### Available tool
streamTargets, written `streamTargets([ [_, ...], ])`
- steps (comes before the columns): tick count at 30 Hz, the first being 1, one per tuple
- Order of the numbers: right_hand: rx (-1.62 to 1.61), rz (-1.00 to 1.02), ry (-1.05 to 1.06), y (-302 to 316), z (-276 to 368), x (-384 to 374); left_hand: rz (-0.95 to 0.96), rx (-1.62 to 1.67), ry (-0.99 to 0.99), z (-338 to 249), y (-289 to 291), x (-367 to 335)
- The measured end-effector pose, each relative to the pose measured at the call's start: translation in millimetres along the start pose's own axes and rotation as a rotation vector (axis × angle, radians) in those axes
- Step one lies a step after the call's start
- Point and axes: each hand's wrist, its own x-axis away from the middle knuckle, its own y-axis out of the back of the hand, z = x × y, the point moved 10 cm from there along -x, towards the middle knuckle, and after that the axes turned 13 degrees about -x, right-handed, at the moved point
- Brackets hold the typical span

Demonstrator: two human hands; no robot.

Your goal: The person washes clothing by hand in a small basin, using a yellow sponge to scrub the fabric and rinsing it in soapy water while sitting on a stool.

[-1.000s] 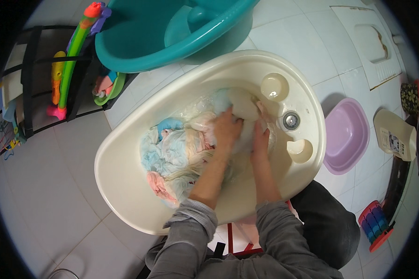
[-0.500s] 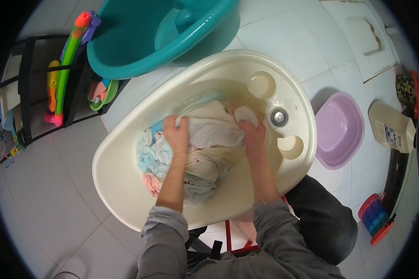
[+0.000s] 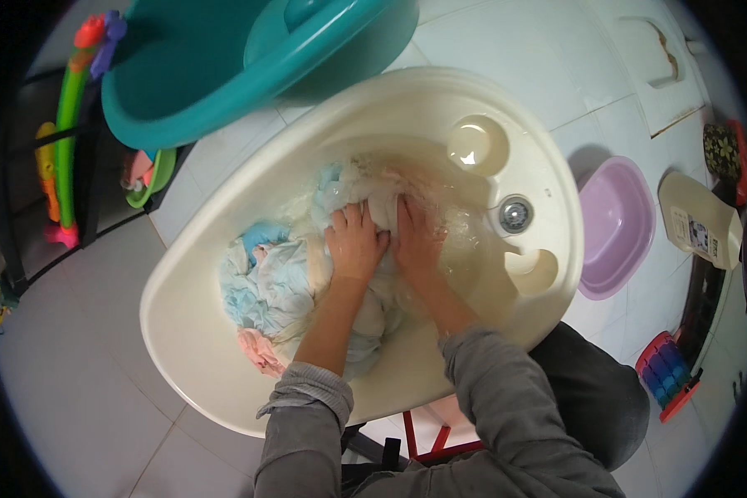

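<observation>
A cream-white baby bathtub [image 3: 195, 365] holds cloudy water and a heap of wet laundry. Near the tub's far side my left hand [image 3: 355, 247] is closed on a soaked white cloth [image 3: 382, 207], its fingers bent over the fabric. Close beside it, my right hand [image 3: 417, 241] grips the same cloth from the right, fingertips partly hidden by cloth and water. To the left of my hands lie pale blue garments [image 3: 270, 282], with a bright blue piece [image 3: 264, 236] behind and a pink cloth [image 3: 260, 350] in front. More whitish fabric lies under my wrists.
Beyond the tub stands a large teal tub [image 3: 199, 116]. A purple basin [image 3: 618, 224] and a cream plastic jug [image 3: 697, 220] are at the right. A black rack [image 3: 108, 217] with colourful toys stands at the left. The tub has a round drain plug [image 3: 515, 214] and two molded recesses.
Both hands have come closer together and pushed the white cloth, which was spread between them, down into the water. The water is rippling. The view has shifted slightly.
</observation>
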Motion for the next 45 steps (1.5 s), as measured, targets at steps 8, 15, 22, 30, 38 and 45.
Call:
streamTargets([
  [8,-0.026,0.206,0.257,-8.3,44.0,-64.7,0.068,0.166,0.084,33.6,-26.7,-35.7],
  [15,-0.728,-0.143,-0.117,1.9,-37.2,-33.6,-0.135,0.738,0.150,46.4,15.2,-19.3],
  [22,-1.858,-0.031,-1.263,-23.2,-34.5,49.9,-0.387,0.774,0.116,-42.1,116.4,45.3],
  [30,-1.505,0.012,-0.559,94.1,16.2,19.8,-0.667,0.709,0.151,78.5,129.4,51.7],
  [38,-1.063,-0.348,-0.786,48.5,-99.1,62.4,-0.459,0.261,0.282,85.7,77.4,35.9],
  [45,-1.385,-0.148,-1.130,18.1,-66.3,48.6,0.077,0.572,0.239,-50.5,25.9,-2.5],
])
